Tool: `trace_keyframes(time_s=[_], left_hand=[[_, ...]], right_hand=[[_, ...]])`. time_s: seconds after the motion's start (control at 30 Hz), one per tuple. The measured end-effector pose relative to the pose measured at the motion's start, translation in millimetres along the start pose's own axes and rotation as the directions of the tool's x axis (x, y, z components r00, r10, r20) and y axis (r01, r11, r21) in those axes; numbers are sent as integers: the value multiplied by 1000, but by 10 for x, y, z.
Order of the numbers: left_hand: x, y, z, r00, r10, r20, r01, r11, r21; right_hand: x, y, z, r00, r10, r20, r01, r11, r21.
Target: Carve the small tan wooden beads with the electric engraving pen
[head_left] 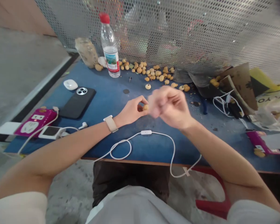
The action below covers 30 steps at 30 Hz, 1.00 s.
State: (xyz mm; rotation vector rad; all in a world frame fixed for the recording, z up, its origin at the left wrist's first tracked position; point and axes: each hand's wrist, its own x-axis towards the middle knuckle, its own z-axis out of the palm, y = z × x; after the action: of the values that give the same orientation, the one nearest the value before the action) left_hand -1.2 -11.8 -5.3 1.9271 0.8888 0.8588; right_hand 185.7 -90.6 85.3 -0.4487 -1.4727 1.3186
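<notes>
Piece (145,107), small and tan, is pinched between thumb and fingertips of the left hand (130,111), over the blue table (154,147)!
Right hand (171,107) curls just beside it, blurred: I can't tell what, if anything, it grips. This looks like close two-handed work on the piece, and the next move seems to call for a steady left pinch. Beyond, more tan pieces (158,73) lie scattered beside the red-capped bottle (111,57).
</notes>
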Motion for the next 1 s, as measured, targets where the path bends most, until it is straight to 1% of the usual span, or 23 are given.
trace_keyframes(time_s=[0.03,0.07,0.1,0.17,0.23,0.3,0.37,0.43,0.57,0.73,0.9,1.0], left_hand=[[-10,20,-9,1000,1,12,-1,1000,-9],[-21,42,-23,999,-7,31,8,1000,-22],[-33,65,-38,999,-17,44,19,999,-31],[-53,103,-68,998,-37,55,39,998,-40],[-66,124,-88,996,-56,63,59,997,-45],[-73,131,-98,995,-69,67,72,996,-47],[-78,134,-101,995,-75,65,78,996,-47],[-83,142,-102,995,-75,64,78,996,-43],[-88,166,-103,996,-62,68,64,998,-28],[-83,171,-100,997,-43,62,44,999,-14],[-79,176,-95,997,-43,58,44,999,-11],[-80,177,-94,997,-48,61,48,999,4]], right_hand=[[-17,2,-198,995,-26,-97,31,998,50],[-49,18,-386,980,-12,-201,33,994,102],[-92,44,-555,959,26,-281,13,991,136],[-189,109,-806,932,82,-353,-10,979,203],[-266,166,-932,917,119,-380,-24,969,245],[-302,201,-961,911,135,-390,-40,969,243],[-308,220,-944,913,136,-385,-60,977,202],[-306,233,-919,922,117,-368,-56,983,173],[-327,257,-891,949,78,-304,-15,979,204],[-356,265,-871,923,139,-360,-85,983,162],[-360,278,-868,947,115,-299,-58,979,194],[-366,278,-873,946,129,-296,-80,982,172]])
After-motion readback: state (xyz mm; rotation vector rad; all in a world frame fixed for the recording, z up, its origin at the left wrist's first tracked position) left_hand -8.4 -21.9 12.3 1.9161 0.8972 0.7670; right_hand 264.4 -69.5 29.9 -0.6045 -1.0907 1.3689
